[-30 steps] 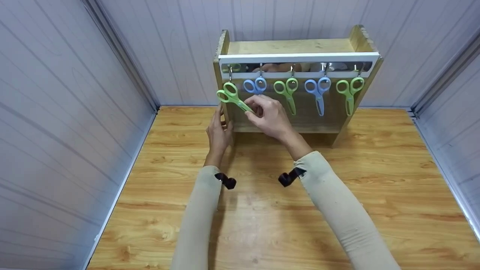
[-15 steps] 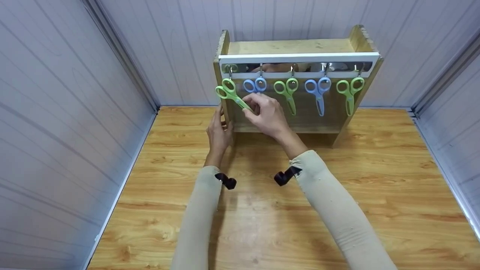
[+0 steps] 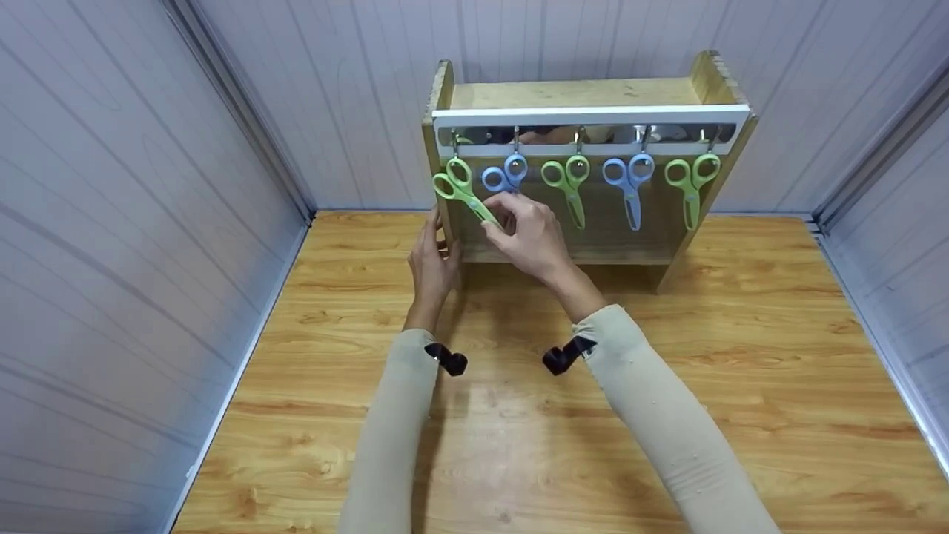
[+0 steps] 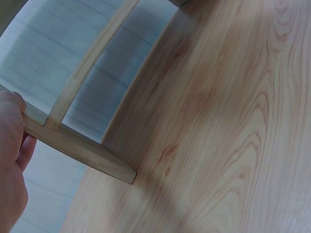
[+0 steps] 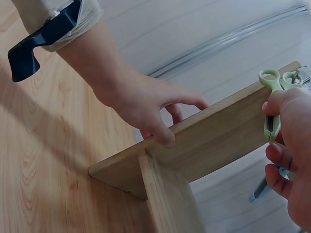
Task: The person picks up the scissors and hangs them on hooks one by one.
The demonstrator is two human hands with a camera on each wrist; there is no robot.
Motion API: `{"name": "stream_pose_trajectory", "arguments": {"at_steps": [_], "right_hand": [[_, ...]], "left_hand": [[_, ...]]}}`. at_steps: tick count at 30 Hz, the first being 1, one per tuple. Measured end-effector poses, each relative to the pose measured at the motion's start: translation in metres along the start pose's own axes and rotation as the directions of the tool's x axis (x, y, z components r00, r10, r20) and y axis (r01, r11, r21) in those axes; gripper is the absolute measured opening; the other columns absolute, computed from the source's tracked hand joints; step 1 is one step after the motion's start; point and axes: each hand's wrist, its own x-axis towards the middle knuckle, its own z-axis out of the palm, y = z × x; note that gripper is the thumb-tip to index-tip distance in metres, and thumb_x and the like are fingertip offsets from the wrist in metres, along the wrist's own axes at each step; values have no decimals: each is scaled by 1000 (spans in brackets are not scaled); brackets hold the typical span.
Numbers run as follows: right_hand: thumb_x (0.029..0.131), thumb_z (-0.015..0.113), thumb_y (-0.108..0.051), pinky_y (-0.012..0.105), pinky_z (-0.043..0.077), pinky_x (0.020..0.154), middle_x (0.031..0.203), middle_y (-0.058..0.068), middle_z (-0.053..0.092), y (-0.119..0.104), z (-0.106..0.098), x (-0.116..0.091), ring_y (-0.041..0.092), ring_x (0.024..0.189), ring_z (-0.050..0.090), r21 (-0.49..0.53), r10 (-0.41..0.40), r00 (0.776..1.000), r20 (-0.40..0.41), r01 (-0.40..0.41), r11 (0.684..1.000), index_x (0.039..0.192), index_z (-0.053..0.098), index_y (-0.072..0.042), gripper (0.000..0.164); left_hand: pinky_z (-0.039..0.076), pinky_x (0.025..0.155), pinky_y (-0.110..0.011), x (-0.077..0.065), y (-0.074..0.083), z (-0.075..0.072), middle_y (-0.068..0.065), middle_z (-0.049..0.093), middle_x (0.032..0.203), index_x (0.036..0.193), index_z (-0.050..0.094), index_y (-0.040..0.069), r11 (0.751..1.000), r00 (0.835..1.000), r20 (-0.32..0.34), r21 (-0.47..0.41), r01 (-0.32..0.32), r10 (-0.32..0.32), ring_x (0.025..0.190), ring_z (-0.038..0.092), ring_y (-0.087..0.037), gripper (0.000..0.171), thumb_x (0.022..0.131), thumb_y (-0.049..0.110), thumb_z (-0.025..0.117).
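My right hand [image 3: 535,233] pinches the blade end of a pair of green scissors [image 3: 465,196] between thumb and fingers. The scissors tilt, handles up and left, and their right finger ring is at the leftmost metal hook [image 3: 454,144]. In the right wrist view, the hook's tip shows inside that ring. My left hand [image 3: 432,267] grips the left side board [image 5: 218,133] of a wooden rack [image 3: 571,93], thumb on one face and fingers on the other. Beside the right hand hang blue scissors [image 3: 506,175], their blades hidden behind it.
Farther right, green scissors [image 3: 570,182], blue scissors [image 3: 631,182] and another green pair [image 3: 692,185] hang from hooks along a white-edged strip [image 3: 593,115]. The rack stands on a wood-look floor [image 3: 489,430] before a panelled back wall [image 3: 371,96], with walls at both sides.
The right hand and the green scissors first rose slightly to the left, then came down and right, the ring now lying at the hook. The left hand has kept its place.
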Motion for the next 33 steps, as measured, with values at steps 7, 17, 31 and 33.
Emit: {"name": "stream_pose_trajectory", "arguments": {"at_steps": [7, 17, 31, 33], "right_hand": [[100, 79, -15, 34, 52, 77, 96, 18, 77, 1, 1, -3, 34, 86, 71, 18, 5, 1000, 4, -6, 1000, 122, 80, -2, 25], [99, 79, -14, 35, 52, 78, 98, 18, 77, 8, 5, -10, 35, 89, 72, 13, 46, 999, 20, -46, 999, 117, 80, -1, 23], [101, 79, -15, 33, 50, 76, 93, 18, 78, 10, 13, -13, 34, 85, 72, 42, 111, 992, 61, -114, 993, 117, 80, -2, 21], [102, 79, -16, 32, 49, 74, 91, 18, 77, 10, 14, -13, 33, 83, 72, 50, 115, 991, 69, -119, 992, 119, 80, -2, 22]], "left_hand": [[74, 86, -55, 1, 0, 0, -28, 73, 144, 163, 54, 5, 1000, 1000, -1, -18, 11, -11, 101, 85, -46, 64, 102, 1, 75], [73, 87, -58, 0, -1, 1, -30, 73, 143, 162, 54, 5, 1000, 1000, 0, -29, 8, -8, 102, 85, -47, 62, 103, 1, 74], [75, 86, -49, 0, 1, 0, -27, 73, 145, 162, 54, 4, 1000, 1000, -1, -6, 4, -4, 101, 86, -44, 64, 102, 2, 75], [75, 86, -49, 1, 1, 0, -27, 73, 145, 163, 54, 4, 1000, 1000, 0, -4, 4, -4, 101, 86, -44, 64, 102, 1, 75]]}}
